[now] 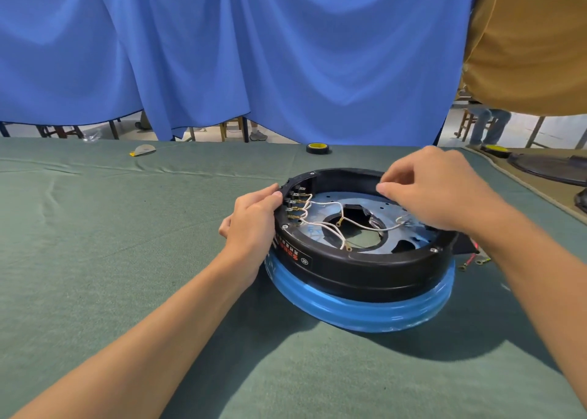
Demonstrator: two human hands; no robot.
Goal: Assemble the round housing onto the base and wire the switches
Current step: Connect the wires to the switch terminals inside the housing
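Observation:
A black round housing (365,267) sits on a blue round base (365,310) on the green table cloth. Inside lies a bluish metal plate (330,201) with a centre hole. Several switches (295,201) line the housing's left inner wall, and white wires (333,221) with gold ring terminals run from them across the plate. My left hand (254,218) grips the housing's left rim beside the switches. My right hand (435,186) hovers over the right side of the housing, thumb and fingertips pinched together; a thin white wire seems to be between them.
A roll of black tape (318,148) with a yellow core lies at the table's far edge. A yellow-and-grey item (143,150) lies far left. Red wires with terminals (475,259) lie right of the housing. Dark parts (546,167) sit on a neighbouring table at right. A blue curtain hangs behind.

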